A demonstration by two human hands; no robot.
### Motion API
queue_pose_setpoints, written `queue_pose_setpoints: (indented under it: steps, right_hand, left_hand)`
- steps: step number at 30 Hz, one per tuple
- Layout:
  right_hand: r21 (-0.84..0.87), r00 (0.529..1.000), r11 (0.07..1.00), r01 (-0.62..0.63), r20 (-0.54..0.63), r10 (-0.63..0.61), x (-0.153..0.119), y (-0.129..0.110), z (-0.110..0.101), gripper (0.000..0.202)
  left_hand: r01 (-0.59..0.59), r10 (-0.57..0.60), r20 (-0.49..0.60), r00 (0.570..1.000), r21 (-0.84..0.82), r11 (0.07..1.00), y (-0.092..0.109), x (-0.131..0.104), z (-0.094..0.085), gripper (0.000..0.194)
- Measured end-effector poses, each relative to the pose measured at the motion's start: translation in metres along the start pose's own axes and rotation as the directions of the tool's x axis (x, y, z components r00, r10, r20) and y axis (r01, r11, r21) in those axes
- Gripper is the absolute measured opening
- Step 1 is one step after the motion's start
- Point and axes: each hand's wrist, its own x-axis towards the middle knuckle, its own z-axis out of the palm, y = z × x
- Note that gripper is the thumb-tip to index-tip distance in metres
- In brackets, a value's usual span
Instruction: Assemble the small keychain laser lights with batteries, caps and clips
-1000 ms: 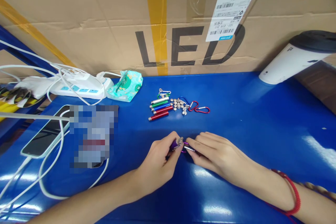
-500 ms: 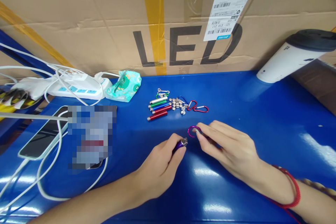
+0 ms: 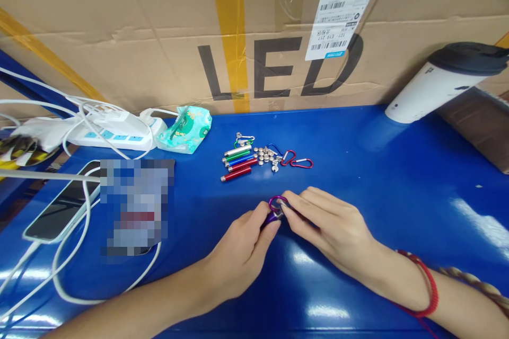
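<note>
My left hand point(image 3: 242, 246) is closed round a small purple flashlight tube point(image 3: 271, 218), its silver end pointing up and to the right. My right hand point(image 3: 332, 225) pinches a purple carabiner point(image 3: 271, 201) between thumb and fingers. The carabiner's loop overlaps the tube's silver end; whether it passes through anything there is hidden. Beyond my hands lie several similar tubes, among them a silver one point(image 3: 240, 151), a blue one point(image 3: 242, 161) and a red one point(image 3: 237, 174). Beside them are small silver button cells point(image 3: 261, 157) and two red carabiners point(image 3: 303, 163).
A large cardboard box point(image 3: 159, 37) stands along the back of the blue table point(image 3: 350, 169). Left are a power strip point(image 3: 119, 137), a tissue pack point(image 3: 186, 130), a phone point(image 3: 59, 206) with white cables and a blurred item point(image 3: 137, 206). A lidded cup point(image 3: 429, 85) stands right.
My right hand has moved left with the purple carabiner, bringing it against the silver end of the flashlight tube. My left hand has stayed nearly still. The view has shifted slightly.
</note>
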Motion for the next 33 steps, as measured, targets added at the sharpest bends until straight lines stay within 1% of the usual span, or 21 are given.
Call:
queue_pose_setpoints:
  steps: [5, 8, 11, 12, 14, 16, 17, 19, 22, 24, 26, 27, 29, 30, 31, 33]
  right_hand:
    - [0.040, 0.999, 0.999, -0.035, 0.013, 0.034, 0.000, 0.001, 0.001, 0.020]
    - [0.099, 0.994, 0.991, -0.095, 0.060, 0.090, 0.000, 0.004, 0.001, 0.023]
    - [0.215, 0.967, 0.952, -0.216, 0.184, 0.178, 0.002, 0.008, -0.001, 0.026]
    - [0.268, 0.948, 0.924, -0.274, 0.237, 0.213, 0.002, 0.008, -0.002, 0.027]
    - [0.365, 0.903, 0.846, -0.389, 0.333, 0.272, 0.002, 0.009, -0.003, 0.039]
    - [0.420, 0.866, 0.780, -0.465, 0.398, 0.302, 0.002, 0.009, -0.003, 0.054]
    - [0.429, 0.855, 0.764, -0.482, 0.420, 0.304, 0.002, 0.009, -0.003, 0.056]
    - [0.418, 0.844, 0.767, -0.487, 0.453, 0.289, 0.002, 0.007, -0.003, 0.052]
    - [0.387, 0.842, 0.805, -0.449, 0.483, 0.238, 0.003, 0.005, -0.002, 0.037]
    - [0.363, 0.856, 0.843, -0.397, 0.477, 0.197, 0.004, 0.005, -0.004, 0.027]
    - [0.291, 0.884, 0.892, -0.345, 0.421, 0.205, 0.005, 0.010, -0.008, 0.024]
    - [0.228, 0.897, 0.917, -0.327, 0.379, 0.226, 0.006, 0.014, -0.010, 0.024]
    - [0.057, 0.918, 0.947, -0.316, 0.272, 0.290, 0.005, 0.026, -0.017, 0.025]
    - [-0.046, 0.915, 0.945, -0.324, 0.238, 0.326, 0.005, 0.033, -0.020, 0.027]
    - [-0.164, 0.907, 0.921, -0.354, 0.179, 0.381, 0.004, 0.041, -0.023, 0.029]
    - [-0.372, 0.886, 0.836, -0.403, 0.069, 0.458, 0.003, 0.057, -0.026, 0.032]
  left_hand:
    - [0.055, -0.058, -0.035, 0.998, -0.097, 0.994, 0.004, 0.001, -0.002, 0.017]
    - [0.057, -0.066, -0.091, 0.994, -0.099, 0.993, 0.004, 0.002, -0.003, 0.015]
    - [0.044, -0.055, -0.172, 0.984, -0.069, 0.997, 0.002, 0.004, -0.003, 0.015]
    - [0.029, -0.039, -0.194, 0.980, -0.052, 0.998, 0.001, 0.005, -0.004, 0.015]
    - [-0.018, 0.016, -0.224, 0.974, -0.009, 1.000, -0.002, 0.006, -0.003, 0.013]
    - [-0.062, 0.068, -0.221, 0.973, 0.035, 0.997, -0.005, 0.007, -0.003, 0.012]
    - [-0.078, 0.086, -0.207, 0.974, 0.048, 0.996, -0.006, 0.007, -0.002, 0.013]
    - [-0.109, 0.118, -0.171, 0.978, 0.059, 0.992, -0.008, 0.005, 0.000, 0.015]
    - [-0.145, 0.152, -0.144, 0.978, 0.055, 0.988, -0.010, 0.003, 0.004, 0.016]
    - [-0.147, 0.158, -0.181, 0.971, 0.074, 0.986, -0.010, 0.003, 0.004, 0.018]
    - [-0.128, 0.161, -0.261, 0.952, 0.140, 0.982, -0.009, 0.004, 0.003, 0.023]
    - [-0.113, 0.168, -0.300, 0.939, 0.191, 0.975, -0.009, 0.005, 0.001, 0.026]
    - [-0.080, 0.187, -0.333, 0.924, 0.310, 0.948, -0.008, 0.007, -0.004, 0.030]
    - [-0.072, 0.204, -0.330, 0.922, 0.371, 0.926, -0.008, 0.007, -0.007, 0.031]
    - [-0.073, 0.225, -0.320, 0.920, 0.427, 0.902, -0.008, 0.008, -0.010, 0.031]
    - [-0.084, 0.266, -0.293, 0.918, 0.512, 0.855, -0.008, 0.008, -0.013, 0.032]
